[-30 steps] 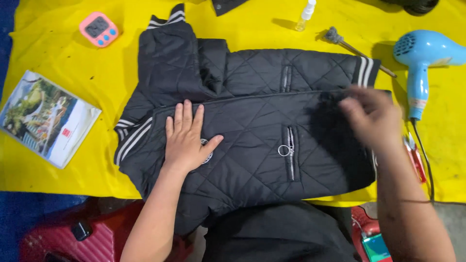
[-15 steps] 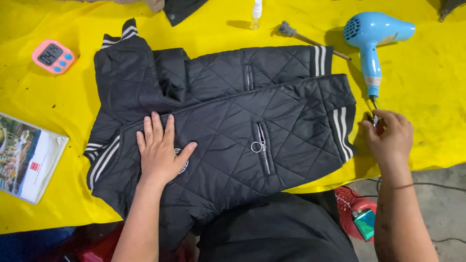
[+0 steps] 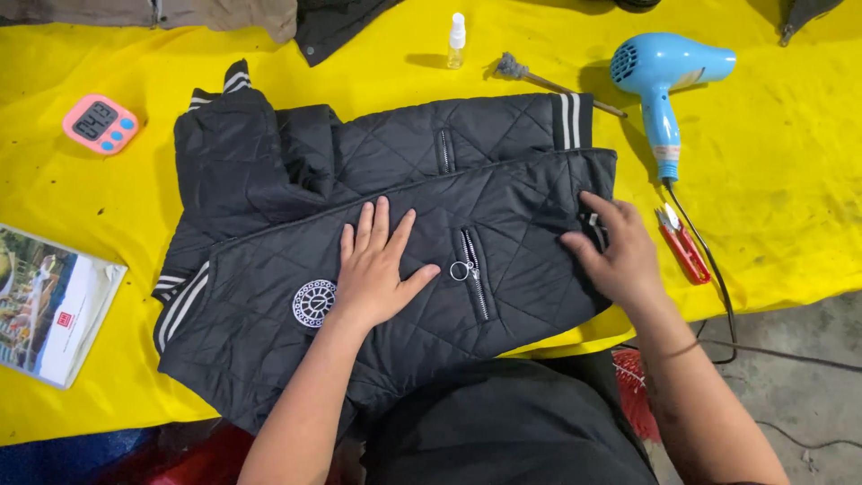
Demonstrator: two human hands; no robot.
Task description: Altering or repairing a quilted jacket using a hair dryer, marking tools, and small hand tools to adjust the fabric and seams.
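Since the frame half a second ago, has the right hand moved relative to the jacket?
Yes. The right hand has come in off the yellow cloth beside the hem and now lies flat on the black quilted jacket, at its striped hem.

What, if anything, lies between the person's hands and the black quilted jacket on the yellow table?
Nothing visible. The left hand lies flat on the jacket beside the pocket zipper, and the right hand rests directly on its striped hem end.

1. A blue hair dryer [image 3: 666, 76] lies on the yellow surface [image 3: 790, 180].
2. Red thread snips [image 3: 682, 244] rest beside its cord.
3. A pink digital timer [image 3: 101, 124] sits far left.
4. A small spray bottle [image 3: 456, 40] stands upright.
5. A glossy booklet [image 3: 49, 305] lies at the left edge.
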